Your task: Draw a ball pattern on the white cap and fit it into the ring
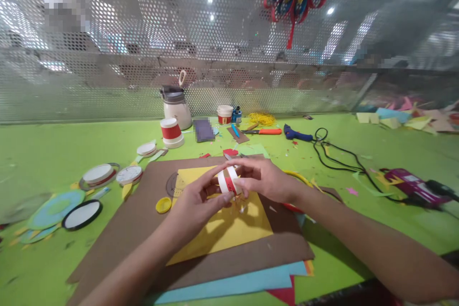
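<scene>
Cup: the white-and-red cup (229,180) sits between the two hands, just right of the left palm and just left of the right thumb, raised above the yellow sheet (215,240).
Cup's axis: looks roughly sideways, from hand to hand, with a tilt; the fingers cover part of it, so the exact angle is hard to tell.
Left hand (199,196): curled about the cup's left side, thumb under its lower edge, fingers arched over the top.
Right hand (267,179): gripping the same cup, thumb against its right side, fingers reaching across above.
Nearer hand: neither; both touch the cup.
Yellow cap (163,205): left of the left hand, on the brown board (125,234), apart from the fingers.
Glue gun (297,133): beyond the right hand and to its right, well apart.
Knife (269,131): beyond the right hand, its orange handle pointing right.
</scene>
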A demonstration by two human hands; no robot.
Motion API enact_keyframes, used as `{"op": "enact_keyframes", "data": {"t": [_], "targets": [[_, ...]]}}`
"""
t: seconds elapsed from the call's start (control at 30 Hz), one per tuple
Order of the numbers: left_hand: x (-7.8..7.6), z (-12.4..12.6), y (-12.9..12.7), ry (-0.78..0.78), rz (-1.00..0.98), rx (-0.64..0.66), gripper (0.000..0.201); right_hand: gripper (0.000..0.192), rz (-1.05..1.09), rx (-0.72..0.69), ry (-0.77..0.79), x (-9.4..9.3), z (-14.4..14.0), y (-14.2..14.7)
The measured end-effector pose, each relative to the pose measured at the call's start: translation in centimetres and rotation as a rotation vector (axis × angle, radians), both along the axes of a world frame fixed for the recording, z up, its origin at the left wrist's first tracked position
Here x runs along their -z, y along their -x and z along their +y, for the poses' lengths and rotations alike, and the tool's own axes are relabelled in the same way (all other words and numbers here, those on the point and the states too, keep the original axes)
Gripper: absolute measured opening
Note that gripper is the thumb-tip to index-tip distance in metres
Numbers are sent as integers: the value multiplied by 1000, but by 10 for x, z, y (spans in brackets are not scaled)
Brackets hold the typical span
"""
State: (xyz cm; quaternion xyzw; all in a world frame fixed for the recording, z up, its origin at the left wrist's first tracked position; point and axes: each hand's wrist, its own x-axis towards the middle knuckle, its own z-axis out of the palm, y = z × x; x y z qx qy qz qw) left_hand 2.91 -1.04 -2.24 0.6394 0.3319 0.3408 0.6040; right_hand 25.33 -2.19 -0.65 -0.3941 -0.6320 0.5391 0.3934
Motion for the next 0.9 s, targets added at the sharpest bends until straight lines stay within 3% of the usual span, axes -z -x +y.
{"op": "enact_keyframes", "data": {"t": [0.37,0.9], "targets": [[-4,-2,0,15,11,9,78,44,-17,-22,-7,1,-1,4],[-5,-2,0,-8,0,-12,72,40,-3,89,-40,-1,-8,12]]}}
